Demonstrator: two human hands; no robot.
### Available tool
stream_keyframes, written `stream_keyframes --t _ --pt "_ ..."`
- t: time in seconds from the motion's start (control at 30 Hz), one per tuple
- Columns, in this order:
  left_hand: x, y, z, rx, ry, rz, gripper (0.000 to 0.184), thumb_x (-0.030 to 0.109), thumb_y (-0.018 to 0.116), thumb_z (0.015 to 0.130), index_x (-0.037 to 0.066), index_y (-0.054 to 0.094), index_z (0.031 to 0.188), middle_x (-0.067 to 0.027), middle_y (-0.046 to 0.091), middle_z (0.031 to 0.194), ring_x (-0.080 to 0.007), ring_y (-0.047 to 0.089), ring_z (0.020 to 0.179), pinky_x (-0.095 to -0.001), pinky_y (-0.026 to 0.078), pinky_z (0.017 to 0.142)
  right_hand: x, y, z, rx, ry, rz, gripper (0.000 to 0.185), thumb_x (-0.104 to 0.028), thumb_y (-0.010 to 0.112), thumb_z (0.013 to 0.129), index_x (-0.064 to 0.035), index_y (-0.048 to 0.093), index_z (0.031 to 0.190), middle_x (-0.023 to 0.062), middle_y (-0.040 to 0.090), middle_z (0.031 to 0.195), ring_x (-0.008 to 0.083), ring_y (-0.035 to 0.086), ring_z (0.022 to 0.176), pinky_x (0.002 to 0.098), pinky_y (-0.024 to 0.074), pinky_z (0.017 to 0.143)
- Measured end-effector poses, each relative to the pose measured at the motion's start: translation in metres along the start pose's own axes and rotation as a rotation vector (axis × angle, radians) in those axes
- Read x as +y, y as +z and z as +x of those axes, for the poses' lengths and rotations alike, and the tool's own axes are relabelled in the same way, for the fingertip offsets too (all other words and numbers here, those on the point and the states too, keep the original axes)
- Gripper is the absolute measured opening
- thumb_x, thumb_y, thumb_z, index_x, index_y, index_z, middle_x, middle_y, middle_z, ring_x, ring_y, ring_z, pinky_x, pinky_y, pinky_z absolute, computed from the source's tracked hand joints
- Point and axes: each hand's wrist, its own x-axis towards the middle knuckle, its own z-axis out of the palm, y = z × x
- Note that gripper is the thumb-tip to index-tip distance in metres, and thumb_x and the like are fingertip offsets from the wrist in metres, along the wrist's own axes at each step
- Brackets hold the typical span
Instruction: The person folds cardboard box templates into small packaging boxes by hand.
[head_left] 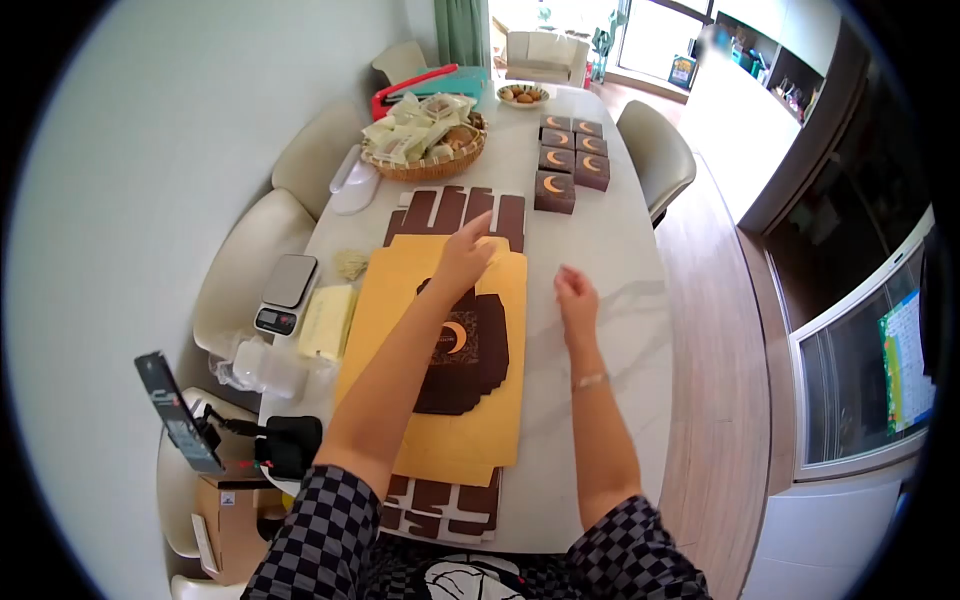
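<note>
My left hand [466, 258] reaches over the far part of a yellow sheet or envelope [440, 445]; its index finger points outward and nothing shows in its grasp. Under that forearm lies a stack of flat dark brown box blanks [490, 345], the top one printed with an orange crescent moon. My right hand [577, 292] hovers over the white table to the right of the yellow sheet, fingers curled in, with nothing visible in them. Brown-and-white printed sheets [450, 213] stick out beyond the yellow one at its far and near ends.
Several folded moon boxes [555, 190] stand in two rows at the far right. A wicker basket [430, 168] of wrapped packets sits far left, a bowl [522, 96] behind it. Along the left edge are a digital scale [289, 285], a yellow pack [327, 322] and a phone on a stand [178, 412].
</note>
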Motion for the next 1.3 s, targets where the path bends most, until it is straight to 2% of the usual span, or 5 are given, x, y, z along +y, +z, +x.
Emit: stream_keyframes --t 0.1,0.43,1.0,1.17,1.3 --pt "0.089 -0.034 -0.076 0.189 -0.159 0.288 0.045 0.006 0.054 0.086 -0.004 0.052 0.13 -0.0208 0.057 0.13 -0.0313 0.052 0.124 -0.0364 0.041 0.104 -0.068 0.008 -0.092 -0.001 -0.12 -0.292 0.025 -0.012 0.063 0.085 0.0036 0.067 0.105 0.0104 0.068 0.085 0.0171 0.065 0.079 0.0292 0.051 0.069" --pt "0.004 -0.004 -0.197 0.264 -0.24 0.832 0.06 0.025 0.051 0.092 -0.007 0.037 0.141 -0.0224 0.037 0.147 -0.0342 0.035 0.137 -0.0449 0.023 0.115 -0.045 0.042 -0.16 -0.05 -0.126 -0.63 0.039 -0.023 0.063 0.085 0.0055 0.063 0.111 0.0223 0.062 0.103 0.0359 0.061 0.096 0.0426 0.049 0.083" --pt "0.015 0.003 -0.222 0.394 -0.14 0.616 0.054 0.028 0.054 0.092 -0.006 0.049 0.134 -0.0228 0.045 0.142 -0.0343 0.041 0.133 -0.0482 0.026 0.112 -0.057 0.042 -0.186 0.216 -0.365 -0.537 0.03 -0.019 0.071 0.081 0.0074 0.063 0.094 0.0202 0.068 0.083 0.0348 0.065 0.074 0.0404 0.0518 0.071" --pt "0.052 0.004 -0.216 0.404 -0.037 0.561 0.045 0.02 0.064 0.09 -0.007 0.056 0.125 -0.0245 0.059 0.125 -0.0349 0.057 0.117 -0.0409 0.045 0.097 -0.079 0.019 -0.201 0.17 0.245 0.481 0.017 -0.015 0.07 0.087 0.0004 0.063 0.087 0.008 0.066 0.083 0.0167 0.062 0.069 0.0288 0.0515 0.064" --pt "0.047 0.024 -0.192 0.457 -0.019 0.174 0.043 0.012 0.069 0.087 -0.009 0.057 0.122 -0.0193 0.067 0.111 -0.0238 0.066 0.098 -0.0313 0.051 0.083 -0.088 0.001 -0.206 0.147 0.242 0.758 0.01 -0.01 0.066 0.09 -0.0024 0.06 0.092 0.0086 0.067 0.086 0.018 0.066 0.072 0.0332 0.0558 0.068"
